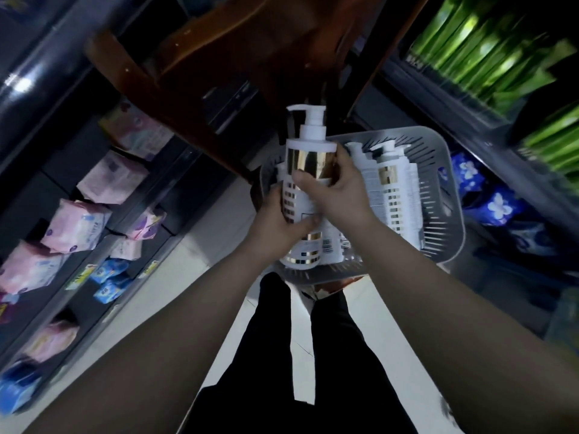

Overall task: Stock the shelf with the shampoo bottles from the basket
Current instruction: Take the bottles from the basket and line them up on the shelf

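hands [313, 208] hide bottle [308, 161] label, blurred shelves [94, 214]

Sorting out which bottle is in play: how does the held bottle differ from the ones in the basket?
The held bottle is upright, above the basket, gripped by the left hand and right hand; the basket bottles lie flat, untouched. Its pump is fully visible; theirs are partly hidden. All share white-and-gold labels.

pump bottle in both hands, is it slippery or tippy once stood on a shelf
The bottle looks rigid with a glossy gold band, so probably somewhat slippery; both hands, left and right, wrap it. Tall, narrow, with a pump on top, it may tip if nudged.
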A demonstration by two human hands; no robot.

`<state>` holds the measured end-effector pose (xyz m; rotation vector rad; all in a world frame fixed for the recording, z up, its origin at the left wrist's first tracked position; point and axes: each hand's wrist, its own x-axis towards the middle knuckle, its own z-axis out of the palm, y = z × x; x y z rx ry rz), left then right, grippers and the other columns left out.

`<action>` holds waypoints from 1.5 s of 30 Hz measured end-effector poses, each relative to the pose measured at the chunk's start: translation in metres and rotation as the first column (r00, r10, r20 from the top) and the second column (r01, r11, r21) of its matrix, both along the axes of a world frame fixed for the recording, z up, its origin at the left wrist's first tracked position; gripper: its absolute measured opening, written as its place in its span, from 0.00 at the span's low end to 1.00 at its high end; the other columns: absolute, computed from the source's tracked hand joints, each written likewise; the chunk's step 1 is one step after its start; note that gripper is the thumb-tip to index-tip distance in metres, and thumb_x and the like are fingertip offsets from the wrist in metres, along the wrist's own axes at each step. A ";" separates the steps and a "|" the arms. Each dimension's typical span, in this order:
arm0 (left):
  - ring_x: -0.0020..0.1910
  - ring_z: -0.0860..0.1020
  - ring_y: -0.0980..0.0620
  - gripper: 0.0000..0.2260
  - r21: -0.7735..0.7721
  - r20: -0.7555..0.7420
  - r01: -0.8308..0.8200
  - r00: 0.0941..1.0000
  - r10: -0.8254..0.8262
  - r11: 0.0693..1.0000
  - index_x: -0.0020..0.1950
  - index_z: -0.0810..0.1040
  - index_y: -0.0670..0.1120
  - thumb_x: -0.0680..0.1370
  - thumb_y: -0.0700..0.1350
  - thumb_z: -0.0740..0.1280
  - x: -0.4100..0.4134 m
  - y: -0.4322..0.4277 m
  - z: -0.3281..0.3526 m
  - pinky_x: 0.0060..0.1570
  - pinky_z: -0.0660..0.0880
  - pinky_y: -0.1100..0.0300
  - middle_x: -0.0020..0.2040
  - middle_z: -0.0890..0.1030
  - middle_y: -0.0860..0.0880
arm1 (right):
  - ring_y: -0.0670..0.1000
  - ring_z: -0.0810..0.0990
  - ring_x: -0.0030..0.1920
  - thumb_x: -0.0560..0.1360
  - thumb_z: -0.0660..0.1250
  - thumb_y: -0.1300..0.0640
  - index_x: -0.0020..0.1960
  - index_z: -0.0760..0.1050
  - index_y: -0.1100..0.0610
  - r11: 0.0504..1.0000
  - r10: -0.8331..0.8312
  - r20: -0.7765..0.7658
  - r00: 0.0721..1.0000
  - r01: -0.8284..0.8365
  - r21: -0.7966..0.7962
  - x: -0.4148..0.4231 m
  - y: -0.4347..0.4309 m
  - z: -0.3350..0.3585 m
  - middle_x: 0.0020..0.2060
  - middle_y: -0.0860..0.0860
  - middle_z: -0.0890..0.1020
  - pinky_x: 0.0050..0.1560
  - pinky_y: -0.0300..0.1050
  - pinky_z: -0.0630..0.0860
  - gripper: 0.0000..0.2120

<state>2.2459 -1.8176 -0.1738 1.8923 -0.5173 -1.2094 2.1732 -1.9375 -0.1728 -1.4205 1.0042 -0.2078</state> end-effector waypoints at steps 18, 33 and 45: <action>0.58 0.80 0.53 0.31 0.060 -0.125 -0.164 0.977 0.170 0.985 0.71 0.65 0.48 0.71 0.40 0.75 -0.016 0.006 -0.028 0.56 0.78 0.46 0.61 0.80 0.49 | 0.64 0.67 0.62 0.72 0.69 0.42 0.78 0.42 0.58 0.726 0.069 -0.813 0.578 -0.588 -0.356 -0.071 -0.024 -0.076 0.67 0.65 0.63 0.54 0.56 0.72 0.49; 0.56 0.80 0.57 0.27 -0.023 -0.187 -0.167 0.969 0.160 0.986 0.68 0.65 0.51 0.72 0.40 0.72 -0.003 0.035 0.034 0.53 0.79 0.56 0.60 0.79 0.53 | 0.51 0.80 0.58 0.73 0.71 0.57 0.76 0.57 0.47 0.935 -0.045 -0.011 0.999 0.046 0.350 -0.104 -0.030 0.018 0.64 0.51 0.77 0.55 0.53 0.79 0.37; 0.51 0.81 0.61 0.25 -0.176 -0.051 -0.319 0.948 0.315 0.931 0.67 0.66 0.52 0.74 0.42 0.73 -0.018 0.075 0.144 0.47 0.80 0.63 0.58 0.79 0.55 | 0.54 0.84 0.47 0.64 0.73 0.60 0.62 0.72 0.53 0.886 0.147 0.313 0.938 -0.265 0.380 -0.078 -0.035 0.151 0.49 0.52 0.84 0.43 0.49 0.81 0.27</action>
